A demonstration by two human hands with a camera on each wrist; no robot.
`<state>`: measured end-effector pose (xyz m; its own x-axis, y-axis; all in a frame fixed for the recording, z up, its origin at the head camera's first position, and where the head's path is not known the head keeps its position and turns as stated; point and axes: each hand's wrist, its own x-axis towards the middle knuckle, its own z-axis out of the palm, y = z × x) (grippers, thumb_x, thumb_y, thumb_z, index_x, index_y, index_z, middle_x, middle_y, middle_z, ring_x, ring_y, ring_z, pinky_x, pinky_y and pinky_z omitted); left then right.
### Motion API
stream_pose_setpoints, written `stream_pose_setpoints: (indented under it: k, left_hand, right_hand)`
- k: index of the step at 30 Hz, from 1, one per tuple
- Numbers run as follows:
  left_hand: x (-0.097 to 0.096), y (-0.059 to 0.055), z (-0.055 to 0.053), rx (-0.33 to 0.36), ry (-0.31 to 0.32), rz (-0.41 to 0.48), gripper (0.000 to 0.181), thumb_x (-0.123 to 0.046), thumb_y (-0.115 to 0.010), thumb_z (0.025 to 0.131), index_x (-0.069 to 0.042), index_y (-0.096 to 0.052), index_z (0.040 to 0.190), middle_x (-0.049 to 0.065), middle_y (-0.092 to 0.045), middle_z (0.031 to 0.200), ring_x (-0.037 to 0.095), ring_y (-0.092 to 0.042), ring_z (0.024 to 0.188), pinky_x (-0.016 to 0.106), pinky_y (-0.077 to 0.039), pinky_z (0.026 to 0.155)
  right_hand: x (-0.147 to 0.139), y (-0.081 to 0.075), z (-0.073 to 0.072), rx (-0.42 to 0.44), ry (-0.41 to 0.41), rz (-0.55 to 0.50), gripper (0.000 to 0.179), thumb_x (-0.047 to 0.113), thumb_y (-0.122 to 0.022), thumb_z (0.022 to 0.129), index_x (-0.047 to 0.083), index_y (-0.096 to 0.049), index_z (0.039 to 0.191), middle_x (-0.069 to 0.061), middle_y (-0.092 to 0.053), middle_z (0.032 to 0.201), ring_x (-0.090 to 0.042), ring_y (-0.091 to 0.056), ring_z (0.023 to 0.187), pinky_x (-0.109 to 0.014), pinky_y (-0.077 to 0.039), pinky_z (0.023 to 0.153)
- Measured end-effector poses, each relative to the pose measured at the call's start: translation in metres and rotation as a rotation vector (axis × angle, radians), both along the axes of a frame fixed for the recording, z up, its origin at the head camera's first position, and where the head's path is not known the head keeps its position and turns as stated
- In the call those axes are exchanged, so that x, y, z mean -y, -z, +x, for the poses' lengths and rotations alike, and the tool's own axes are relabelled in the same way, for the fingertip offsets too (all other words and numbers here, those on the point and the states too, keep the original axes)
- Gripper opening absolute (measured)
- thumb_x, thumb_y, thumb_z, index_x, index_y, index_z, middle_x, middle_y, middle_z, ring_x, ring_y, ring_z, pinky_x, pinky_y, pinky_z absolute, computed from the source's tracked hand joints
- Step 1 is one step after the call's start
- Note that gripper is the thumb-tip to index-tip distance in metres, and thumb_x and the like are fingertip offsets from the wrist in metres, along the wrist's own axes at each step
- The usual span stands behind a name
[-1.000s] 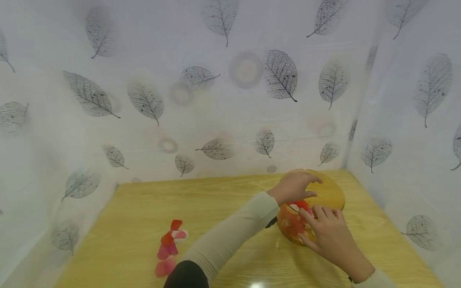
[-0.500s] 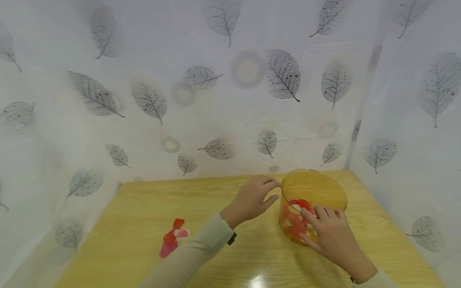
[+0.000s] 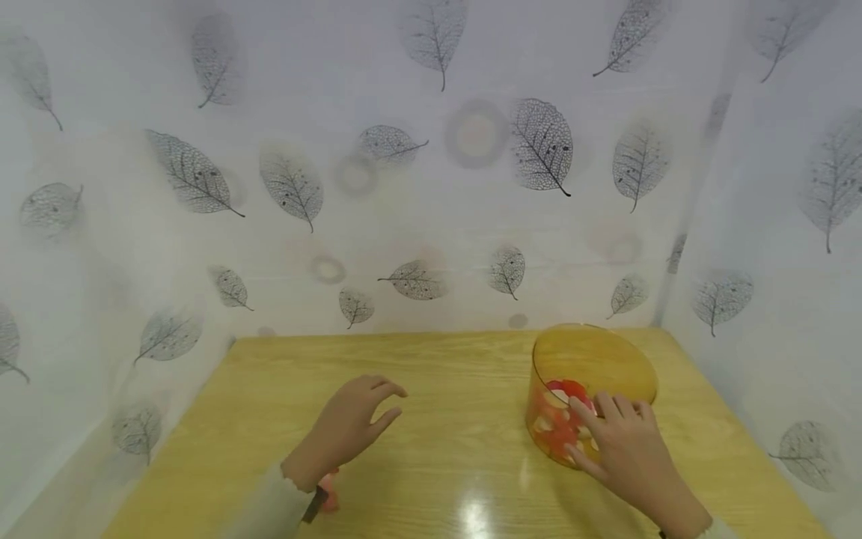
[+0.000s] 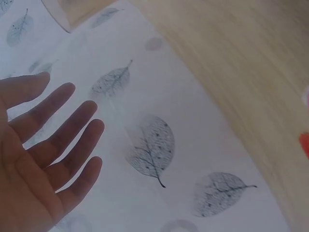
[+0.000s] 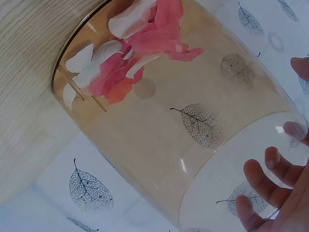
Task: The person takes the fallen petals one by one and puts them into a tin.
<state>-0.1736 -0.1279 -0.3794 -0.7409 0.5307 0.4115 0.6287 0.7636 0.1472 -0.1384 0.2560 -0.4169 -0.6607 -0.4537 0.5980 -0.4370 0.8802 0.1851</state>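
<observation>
1. The left hand (image 3: 350, 428) is over the tabletop (image 3: 451, 419), well apart from the container, its fingers slightly bent and spread apart.
2. The right hand (image 3: 631, 457) grips the near rim of a transparent amber container (image 3: 595, 358), fingers over the edge, thumb at the outer wall.
3. The container stands upright toward the tabletop's right end; red, pink and white petals (image 5: 154, 41) lie inside, at its bottom.
4. More petals (image 3: 330, 492) show beside the left wrist, partly hidden.
5. Leaf-printed sheeting (image 3: 444, 217) rises behind.

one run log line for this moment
amber container: upright on table, petals inside | right hand: grips rim | left hand: empty | loose petals: partly hidden
</observation>
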Motion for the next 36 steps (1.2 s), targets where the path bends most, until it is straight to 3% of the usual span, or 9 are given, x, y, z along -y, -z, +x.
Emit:
stream_pose_setpoints:
  k: [6, 10, 15, 19, 20, 25, 28, 34, 36]
  left_hand:
    - [0.042, 0.018, 0.012, 0.071, -0.074, -0.060, 0.020, -0.019, -0.074, 0.079, -0.017, -0.067, 0.097, -0.004, -0.068, 0.097, 0.016, -0.065, 0.091, 0.035, -0.053, 0.081]
    - [0.061, 0.029, 0.017, 0.197, -0.102, -0.102, 0.022, -0.016, -0.075, 0.077, -0.015, -0.067, 0.097, -0.002, -0.068, 0.096, 0.016, -0.064, 0.085, 0.036, -0.053, 0.077]
    - [0.078, 0.043, 0.024, 0.363, -0.082, -0.148, 0.024, -0.012, -0.076, 0.074, -0.017, -0.066, 0.096, -0.004, -0.067, 0.092, 0.012, -0.062, 0.077, 0.031, -0.052, 0.070]
    - [0.090, 0.055, 0.029, 0.409, -0.052, -0.176, 0.019, -0.015, -0.077, 0.073, -0.020, -0.066, 0.088, -0.009, -0.063, 0.081, 0.006, -0.055, 0.068, 0.026, -0.049, 0.063]
    - [0.093, 0.057, 0.030, 0.433, -0.044, -0.178, 0.020, -0.017, -0.077, 0.073, -0.021, -0.066, 0.089, -0.011, -0.061, 0.079, 0.004, -0.052, 0.066, 0.024, -0.048, 0.061]
    - [0.101, 0.070, 0.032, 0.422, -0.017, -0.191, 0.019, -0.022, -0.075, 0.076, -0.024, -0.064, 0.090, -0.015, -0.060, 0.079, 0.002, -0.049, 0.067, 0.021, -0.047, 0.061]
    - [0.102, 0.079, 0.031, 0.420, -0.047, -0.181, 0.012, -0.021, -0.071, 0.079, -0.025, -0.062, 0.086, -0.016, -0.057, 0.077, 0.002, -0.048, 0.067, 0.020, -0.045, 0.062]
    - [0.104, 0.085, 0.035, 0.619, -0.140, -0.132, 0.019, -0.037, -0.073, 0.078, -0.024, -0.062, 0.088, -0.017, -0.053, 0.072, 0.002, -0.044, 0.064, 0.021, -0.043, 0.059]
    - [0.103, 0.085, 0.035, 0.626, -0.134, -0.126, 0.023, -0.038, -0.074, 0.077, -0.024, -0.061, 0.089, -0.017, -0.054, 0.073, 0.001, -0.044, 0.064, 0.022, -0.043, 0.059]
  right_hand:
    - [0.002, -0.001, 0.000, -0.025, -0.003, -0.007, 0.072, 0.065, -0.013, 0.091, 0.015, -0.063, 0.106, -0.006, -0.048, 0.079, -0.024, -0.048, 0.065, -0.045, -0.041, 0.058]
    - [0.002, -0.002, 0.001, -0.031, 0.000, -0.008, 0.071, 0.064, -0.014, 0.092, 0.015, -0.064, 0.106, -0.006, -0.048, 0.078, -0.025, -0.048, 0.065, -0.045, -0.042, 0.058]
    - [0.001, -0.002, 0.001, -0.021, 0.005, -0.011, 0.070, 0.064, -0.014, 0.092, 0.016, -0.064, 0.107, -0.005, -0.047, 0.077, -0.023, -0.047, 0.065, -0.044, -0.041, 0.058]
    - [0.002, -0.002, 0.002, -0.023, 0.002, -0.015, 0.070, 0.064, -0.015, 0.092, 0.016, -0.064, 0.107, -0.005, -0.047, 0.077, -0.023, -0.047, 0.065, -0.044, -0.041, 0.058]
    - [0.002, -0.002, 0.001, -0.020, 0.001, -0.016, 0.070, 0.064, -0.015, 0.092, 0.016, -0.064, 0.107, -0.005, -0.047, 0.078, -0.023, -0.047, 0.065, -0.044, -0.041, 0.058]
    - [0.001, -0.002, 0.001, -0.012, 0.014, -0.013, 0.072, 0.065, -0.013, 0.091, 0.016, -0.063, 0.107, -0.006, -0.048, 0.079, -0.025, -0.049, 0.066, -0.045, -0.041, 0.058]
    - [0.001, -0.002, 0.000, -0.012, 0.014, -0.015, 0.072, 0.066, -0.013, 0.091, 0.016, -0.064, 0.107, -0.006, -0.048, 0.079, -0.025, -0.049, 0.065, -0.045, -0.041, 0.059]
    - [0.003, -0.002, 0.001, -0.033, 0.003, -0.015, 0.073, 0.065, -0.013, 0.092, 0.016, -0.065, 0.107, -0.006, -0.048, 0.078, -0.024, -0.050, 0.065, -0.045, -0.041, 0.058]
    - [0.003, -0.002, 0.001, -0.039, 0.005, -0.014, 0.074, 0.065, -0.013, 0.092, 0.016, -0.065, 0.106, -0.006, -0.048, 0.078, -0.024, -0.050, 0.066, -0.045, -0.042, 0.058]
